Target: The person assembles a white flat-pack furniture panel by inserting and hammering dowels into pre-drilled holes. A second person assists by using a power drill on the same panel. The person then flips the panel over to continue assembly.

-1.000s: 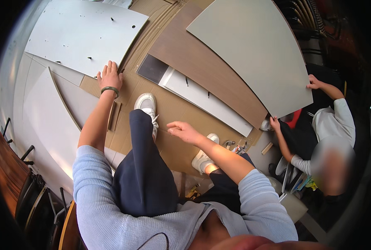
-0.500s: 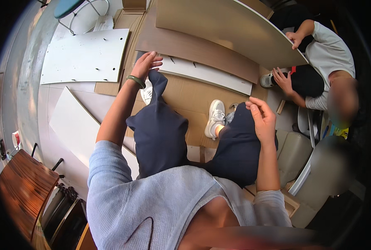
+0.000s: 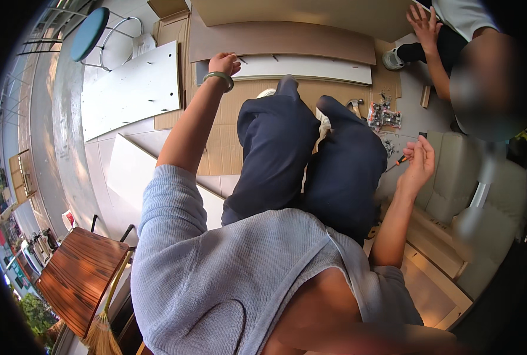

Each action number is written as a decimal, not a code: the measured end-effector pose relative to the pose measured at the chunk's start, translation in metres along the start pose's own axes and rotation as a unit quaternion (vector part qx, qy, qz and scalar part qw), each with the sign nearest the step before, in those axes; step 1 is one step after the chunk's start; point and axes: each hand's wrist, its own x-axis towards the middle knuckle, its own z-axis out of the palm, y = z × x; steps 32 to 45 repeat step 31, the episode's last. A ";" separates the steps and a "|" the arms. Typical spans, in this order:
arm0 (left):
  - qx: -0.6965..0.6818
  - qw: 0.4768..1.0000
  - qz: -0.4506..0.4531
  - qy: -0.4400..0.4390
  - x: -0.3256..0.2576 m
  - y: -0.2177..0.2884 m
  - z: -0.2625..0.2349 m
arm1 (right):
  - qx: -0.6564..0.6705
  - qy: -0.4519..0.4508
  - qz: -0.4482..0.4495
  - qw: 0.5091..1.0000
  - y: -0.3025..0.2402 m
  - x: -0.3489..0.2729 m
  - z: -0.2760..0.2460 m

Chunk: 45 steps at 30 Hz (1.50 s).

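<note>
My left hand [image 3: 222, 64], with a green bangle [image 3: 227, 81] on its wrist, is raised by the left end of a narrow white panel [image 3: 311, 70]. Its fingers are curled, and I cannot see whether anything is in them. Out to the right, my right hand [image 3: 416, 167] has bent fingers drawn close together; their contents are too small to make out. Just left of it lies a screwdriver [image 3: 400, 160] with an orange and black handle. A brown board [image 3: 281, 41] lies along the far side of the white panel.
A co-worker's spread hand [image 3: 425, 25] is beside a large tan board [image 3: 299, 13]. Hardware packets [image 3: 384, 116] and a hammer [image 3: 354, 106] lie right of my knees. White panels [image 3: 136, 89], a blue stool [image 3: 90, 34], a wooden seat [image 3: 83, 273] and a broom [image 3: 102, 331] are leftward.
My view has shifted. My left fingers have curled from stretched out. My right hand has moved outward, away from my right knee. The co-worker's lower hand has risen toward the large board.
</note>
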 end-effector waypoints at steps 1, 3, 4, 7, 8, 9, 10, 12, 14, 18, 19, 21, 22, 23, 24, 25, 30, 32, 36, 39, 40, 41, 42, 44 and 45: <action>0.042 0.998 -0.036 0.002 0.010 -0.019 0.002 | -0.044 -0.056 0.018 0.997 0.011 0.009 0.007; 0.168 0.983 -0.068 0.011 0.029 -0.057 0.005 | -0.096 -0.226 -0.010 0.969 0.028 0.036 0.039; 0.233 0.969 -0.076 0.018 0.039 -0.075 0.010 | -0.126 -0.299 -0.022 0.946 0.036 0.051 0.062; 0.521 0.851 0.062 0.013 0.065 -0.114 0.016 | -0.210 -0.494 -0.078 0.840 0.066 0.087 0.148; 0.556 0.828 0.069 0.025 0.072 -0.124 0.020 | -0.189 -0.551 -0.069 0.810 0.083 0.091 0.178; 0.578 0.809 0.101 0.028 0.080 -0.133 0.021 | -0.255 -0.583 -0.105 0.764 0.100 0.095 0.207; 0.601 0.788 0.133 0.031 0.087 -0.139 0.022 | -0.303 -0.616 -0.149 0.712 0.117 0.096 0.235; 0.613 0.764 0.187 0.078 0.100 -0.148 0.025 | -0.372 -0.655 -0.193 0.628 0.151 0.088 0.287; 0.619 0.744 0.226 0.106 0.116 -0.149 0.021 | -0.404 -0.639 -0.253 0.604 0.179 0.072 0.332; 0.584 0.742 0.302 0.133 0.125 -0.156 0.016 | -0.422 -0.528 -0.292 0.676 0.217 0.054 0.404; 0.584 0.743 0.302 0.126 0.126 -0.156 0.014 | -0.434 -0.502 -0.302 0.685 0.225 0.051 0.414; 0.540 0.738 0.377 0.147 0.131 -0.155 0.011 | -0.444 -0.461 -0.325 0.696 0.238 0.047 0.428; 0.528 0.755 0.369 0.123 0.130 -0.154 0.011 | -0.434 -0.463 -0.316 0.706 0.243 0.045 0.427; 0.514 0.769 0.366 0.101 0.131 -0.151 0.008 | -0.422 -0.461 -0.310 0.716 0.246 0.043 0.429; 0.510 0.787 0.340 0.071 0.134 -0.148 0.007 | -0.429 -0.465 -0.286 0.720 0.248 0.043 0.431; 0.504 0.782 0.358 0.084 0.136 -0.146 0.008 | -0.415 -0.433 -0.291 0.745 0.250 0.042 0.432; 0.537 0.804 0.213 0.139 0.138 -0.142 0.017 | -0.371 -0.338 -0.067 0.863 0.242 0.033 0.449; 0.548 0.806 0.178 0.133 0.138 -0.142 0.018 | -0.359 -0.318 0.025 0.877 0.238 0.025 0.454; 0.548 0.806 0.178 0.133 0.138 -0.142 0.018 | -0.359 -0.318 0.025 0.877 0.238 0.025 0.454; 0.548 0.806 0.178 0.133 0.138 -0.142 0.018 | -0.359 -0.318 0.025 0.877 0.238 0.025 0.454; 0.548 0.806 0.178 0.133 0.138 -0.142 0.018 | -0.359 -0.318 0.025 0.877 0.238 0.025 0.454; 0.548 0.806 0.178 0.133 0.138 -0.142 0.018 | -0.359 -0.318 0.025 0.877 0.238 0.025 0.454; 0.548 0.806 0.178 0.133 0.138 -0.142 0.018 | -0.359 -0.318 0.025 0.877 0.238 0.025 0.454; 0.548 0.806 0.178 0.133 0.138 -0.142 0.018 | -0.359 -0.318 0.025 0.877 0.238 0.025 0.454; 0.548 0.806 0.178 0.133 0.138 -0.142 0.018 | -0.359 -0.318 0.025 0.877 0.238 0.025 0.454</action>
